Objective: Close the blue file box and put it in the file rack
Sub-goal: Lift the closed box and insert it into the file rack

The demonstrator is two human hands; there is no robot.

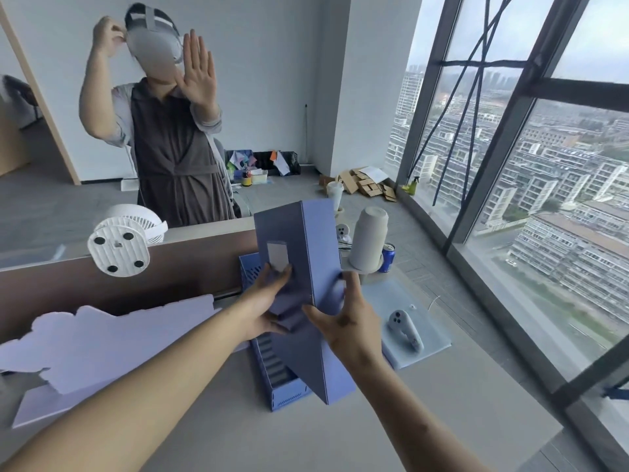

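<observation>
The blue file box (316,247) is held upright above the desk, its spine with a pale label facing me and its lower end down among the dividers of the blue file rack (289,391). My left hand (262,308) grips the box's left lower side below the label. My right hand (343,318) clasps its right lower edge, fingers spread around the corner. The rack lies on the desk beneath the box, its slotted front end nearest me.
A lilac blanked-out patch (102,345) covers the desk at left. A white fan (122,240) sits on the brown partition. An upturned grey cup (369,238), a blue can (388,257) and a white controller (405,328) stand right. A person in a headset stands behind the partition; windows run along the right.
</observation>
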